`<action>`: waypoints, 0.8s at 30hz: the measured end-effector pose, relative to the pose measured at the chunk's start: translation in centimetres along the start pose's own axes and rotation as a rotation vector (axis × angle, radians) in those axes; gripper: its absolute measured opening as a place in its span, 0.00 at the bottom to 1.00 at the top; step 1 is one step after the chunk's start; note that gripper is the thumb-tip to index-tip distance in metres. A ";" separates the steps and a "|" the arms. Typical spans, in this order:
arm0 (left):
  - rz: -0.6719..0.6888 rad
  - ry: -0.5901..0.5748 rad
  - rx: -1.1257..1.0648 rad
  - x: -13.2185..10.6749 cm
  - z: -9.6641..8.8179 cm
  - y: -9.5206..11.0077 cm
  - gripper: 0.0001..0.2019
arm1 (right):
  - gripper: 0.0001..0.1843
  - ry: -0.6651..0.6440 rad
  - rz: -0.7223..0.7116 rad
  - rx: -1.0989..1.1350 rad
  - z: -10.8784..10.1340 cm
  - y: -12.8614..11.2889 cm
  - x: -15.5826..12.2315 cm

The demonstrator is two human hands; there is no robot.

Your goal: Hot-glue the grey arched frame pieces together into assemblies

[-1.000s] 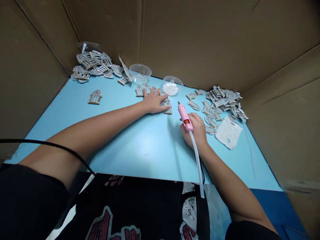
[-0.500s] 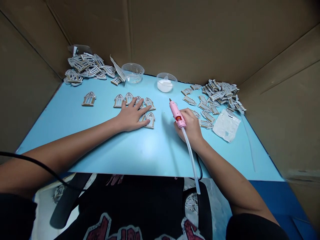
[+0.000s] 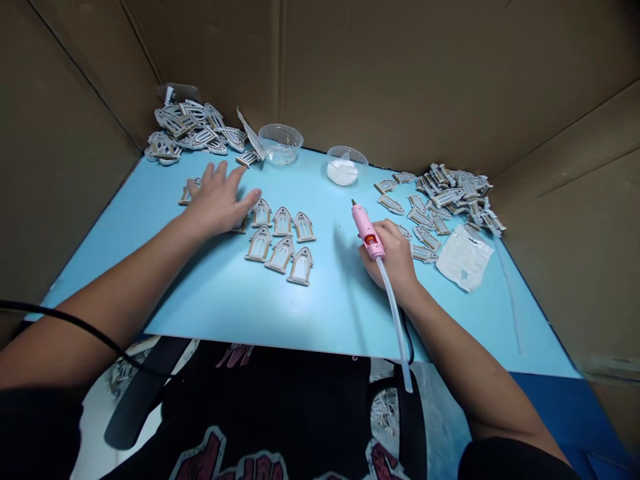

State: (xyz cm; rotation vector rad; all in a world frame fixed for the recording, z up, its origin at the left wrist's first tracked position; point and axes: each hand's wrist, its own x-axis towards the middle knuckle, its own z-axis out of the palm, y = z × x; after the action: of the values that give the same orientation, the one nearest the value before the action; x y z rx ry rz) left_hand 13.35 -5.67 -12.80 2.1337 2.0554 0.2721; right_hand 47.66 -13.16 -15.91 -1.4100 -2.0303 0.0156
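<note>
My left hand (image 3: 216,198) lies open, fingers spread, over the light blue board (image 3: 240,300), reaching toward a lone arch-shaped window piece (image 3: 187,191) at its left. Just right of it lie several arch window pieces (image 3: 281,241) in two rows. My right hand (image 3: 397,257) is closed round a pink glue gun (image 3: 367,231), nozzle pointing away from me, with a clear glue stick (image 3: 395,320) trailing back toward my lap.
A heap of window pieces (image 3: 193,130) sits at the back left, another heap (image 3: 445,197) at the right. Two clear plastic bowls (image 3: 280,143) (image 3: 346,165) stand at the back. A plastic bag (image 3: 464,257) lies right. Cardboard walls enclose the board. A black cord (image 3: 90,330) crosses my left arm.
My left hand dragged the window pieces toward me from the back of the board, left them in two rows and moved left. The right hand with the glue gun barely moved.
</note>
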 end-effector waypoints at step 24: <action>-0.094 -0.606 -0.018 0.2 -5.3 -5.8 0.41 | 0.07 0.017 -0.093 -0.022 -0.2 0.6 -0.3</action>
State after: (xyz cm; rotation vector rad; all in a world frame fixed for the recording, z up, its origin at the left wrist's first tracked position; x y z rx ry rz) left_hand 6.41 -5.28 -9.04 1.7988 1.7657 -0.3301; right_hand 48.27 -13.20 -16.13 -1.3224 -2.0858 -0.0588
